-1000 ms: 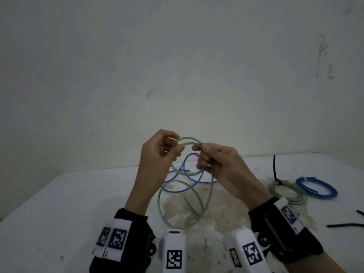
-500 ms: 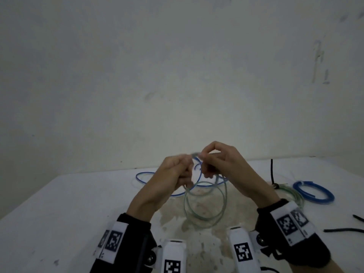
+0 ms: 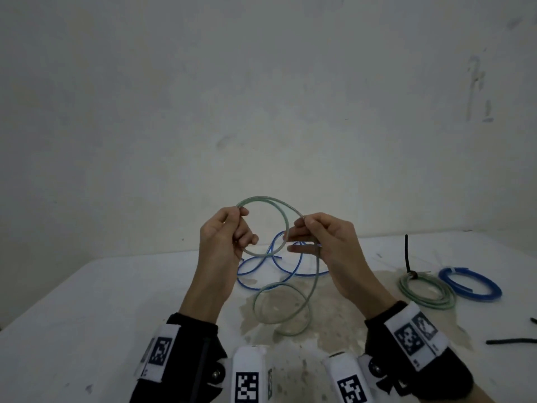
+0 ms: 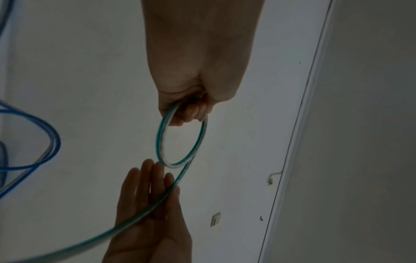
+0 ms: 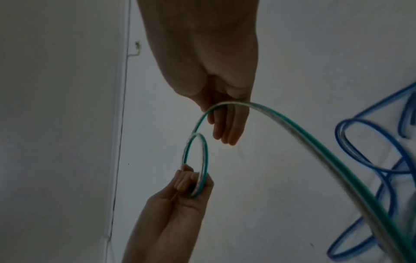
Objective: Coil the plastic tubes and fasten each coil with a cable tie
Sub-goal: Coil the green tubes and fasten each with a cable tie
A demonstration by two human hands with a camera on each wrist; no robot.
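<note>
A clear tube with a green stripe (image 3: 263,198) is held up between both hands over the white table (image 3: 87,301). My left hand (image 3: 244,225) grips one side of its small double loop, fingers curled round it (image 4: 186,110). My right hand (image 3: 296,228) pinches the tube at the loop's other side, its other fingers straight (image 5: 225,124). The rest of the green tube (image 3: 279,309) hangs down and lies in a loose ring on the table. Behind it sprawls a loose blue tube (image 3: 261,274).
At the right lie a green coil (image 3: 424,292) tied with a black cable tie (image 3: 406,251) and a blue coil (image 3: 470,283). Loose black cable ties (image 3: 511,341) lie near the right edge. A stained patch marks the table's middle. A bare wall stands behind.
Both hands have risen and moved apart. The loop between them has opened wider, and the hanging tube now trails down from the right hand.
</note>
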